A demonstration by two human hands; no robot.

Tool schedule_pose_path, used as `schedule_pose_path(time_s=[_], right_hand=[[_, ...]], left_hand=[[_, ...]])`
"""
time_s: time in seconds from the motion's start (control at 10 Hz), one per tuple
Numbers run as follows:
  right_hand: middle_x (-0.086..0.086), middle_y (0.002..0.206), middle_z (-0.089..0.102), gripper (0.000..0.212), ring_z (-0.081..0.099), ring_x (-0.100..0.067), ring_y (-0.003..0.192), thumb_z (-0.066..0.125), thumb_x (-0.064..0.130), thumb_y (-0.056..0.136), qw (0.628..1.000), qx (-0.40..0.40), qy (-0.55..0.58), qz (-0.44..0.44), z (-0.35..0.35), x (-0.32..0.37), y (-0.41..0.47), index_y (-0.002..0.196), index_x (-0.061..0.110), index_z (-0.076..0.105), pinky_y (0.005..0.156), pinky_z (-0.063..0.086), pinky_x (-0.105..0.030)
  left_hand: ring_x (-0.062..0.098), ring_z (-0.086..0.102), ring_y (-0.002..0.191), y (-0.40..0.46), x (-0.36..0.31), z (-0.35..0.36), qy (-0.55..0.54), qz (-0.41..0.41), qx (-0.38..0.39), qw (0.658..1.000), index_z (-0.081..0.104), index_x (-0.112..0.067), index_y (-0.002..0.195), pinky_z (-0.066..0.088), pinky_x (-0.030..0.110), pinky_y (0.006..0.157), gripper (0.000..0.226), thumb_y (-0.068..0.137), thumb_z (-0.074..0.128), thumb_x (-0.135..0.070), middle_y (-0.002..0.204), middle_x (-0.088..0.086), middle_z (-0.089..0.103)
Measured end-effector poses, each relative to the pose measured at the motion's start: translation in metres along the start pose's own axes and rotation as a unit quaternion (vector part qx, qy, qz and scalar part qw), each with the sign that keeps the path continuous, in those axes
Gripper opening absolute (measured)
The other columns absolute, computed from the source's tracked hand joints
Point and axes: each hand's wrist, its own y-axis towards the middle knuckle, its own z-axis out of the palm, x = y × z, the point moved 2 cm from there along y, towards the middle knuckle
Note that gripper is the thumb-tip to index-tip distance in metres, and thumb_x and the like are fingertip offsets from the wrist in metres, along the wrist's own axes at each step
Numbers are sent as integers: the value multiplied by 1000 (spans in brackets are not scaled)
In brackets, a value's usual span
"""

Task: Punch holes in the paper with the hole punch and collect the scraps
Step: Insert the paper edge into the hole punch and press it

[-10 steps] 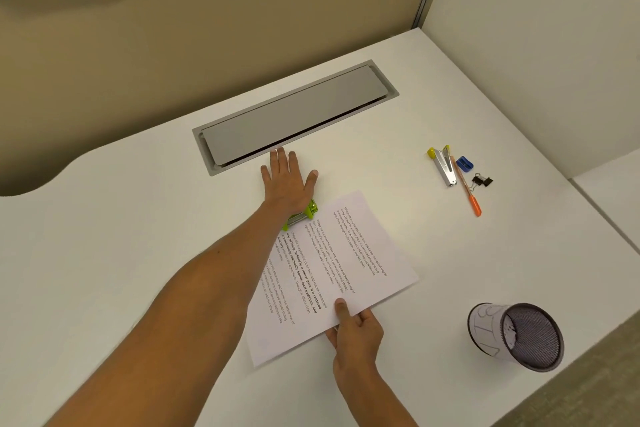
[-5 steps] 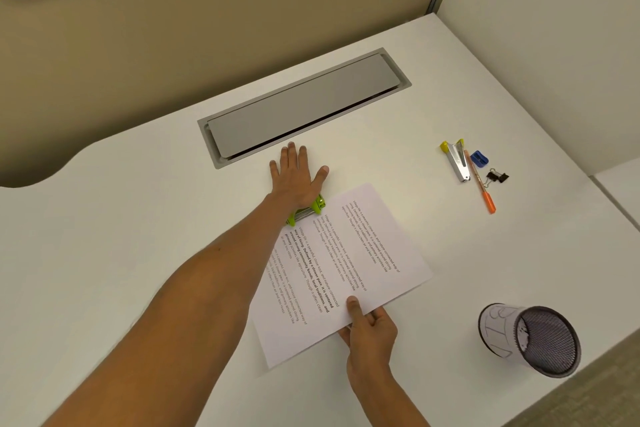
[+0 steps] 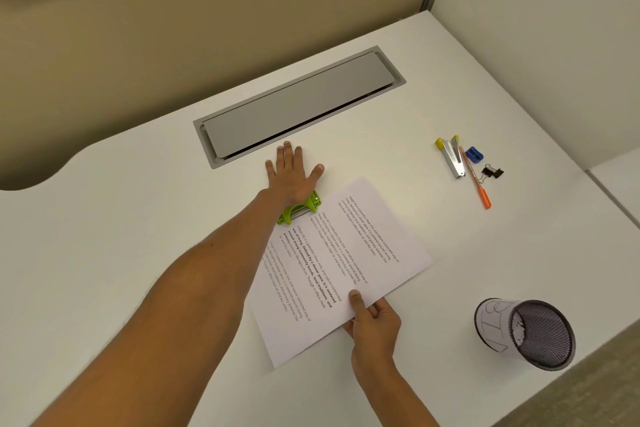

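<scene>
A printed sheet of paper [image 3: 349, 253] lies at an angle in the middle of the white desk [image 3: 121, 236]. Its far edge sits in a green hole punch [image 3: 299, 210]. My left hand [image 3: 292, 177] lies flat on top of the punch with the fingers spread, and covers most of it. My right hand [image 3: 372, 322] pinches the near edge of the paper, thumb on top. No scraps are visible.
A black mesh cup [image 3: 526, 333] stands at the near right by the desk edge. A stapler [image 3: 452, 158], an orange pen [image 3: 476, 180], a blue sharpener [image 3: 474, 154] and a binder clip [image 3: 491, 172] lie at the far right. A grey cable hatch [image 3: 298, 104] is set in behind the punch.
Both hands keep their hold on the punch and the paper. Only the view shifted slightly; the paper and punch stay where they were.
</scene>
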Motion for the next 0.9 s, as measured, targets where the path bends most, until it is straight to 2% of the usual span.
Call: schedule_pose_path(time_s=[0.2, 0.3, 0.4, 0.5, 0.6, 0.7, 0.9], right_hand=[[0, 71, 73, 13, 69, -16, 72, 68, 9, 91, 1000, -3, 0, -8, -3, 4, 0, 90, 20, 74, 70, 61, -37], [1, 62, 66, 10, 65, -17, 69, 69, 9, 90, 1000, 5, -5, -7, 4, 7, 3, 89, 17, 75, 72, 61, -38], [-2, 64, 65, 9, 63, -18, 70, 70, 8, 90, 1000, 4, -2, -1, 9, 6, 5, 88, 16, 75, 74, 61, -39], [5, 54, 56, 5, 60, -17, 66, 70, 9, 90, 1000, -1, -8, 5, 9, 2, 5, 88, 12, 74, 74, 61, -39], [12, 48, 55, 5, 61, -13, 63, 69, 9, 90, 1000, 2, -12, 7, 9, 0, 5, 85, 7, 70, 70, 62, -35], [16, 47, 55, 15, 60, -8, 58, 69, 9, 90, 1000, 2, -14, 4, 9, 0, 6, 76, 12, 63, 61, 60, -27], [15, 48, 57, 3, 64, -3, 55, 69, 10, 90, 1000, 0, -9, 13, 9, -1, 7, 90, 7, 69, 62, 61, -28]], left_hand=[[23, -26, 149, 1, 1, 0, 2, 2, 6, 1000, -11, -14, 156, -17, 51, 117, 85, 96, 16, -69, 163, 7, -25], [22, -26, 149, 1, 1, 1, 1, 3, 6, 1000, -11, -14, 156, -18, 51, 117, 86, 96, 16, -69, 163, 7, -25], [23, -26, 149, 1, 1, 1, 3, 3, 5, 1000, -11, -15, 156, -18, 51, 117, 86, 95, 16, -70, 163, 7, -26], [23, -26, 149, 2, 1, 2, 2, 3, 6, 1000, -10, -15, 156, -18, 51, 117, 87, 95, 16, -70, 163, 7, -26], [22, -26, 149, 2, 2, 2, 3, 2, 2, 1000, -10, -14, 156, -19, 51, 117, 87, 95, 17, -70, 163, 7, -26], [22, -26, 149, 3, 2, 3, 1, 2, -2, 1000, -10, -15, 156, -19, 51, 117, 87, 95, 17, -70, 163, 7, -25], [23, -23, 150, 3, 2, 4, 20, 3, -16, 1000, -8, -14, 156, -16, 52, 118, 87, 94, 15, -71, 164, 8, -23]])
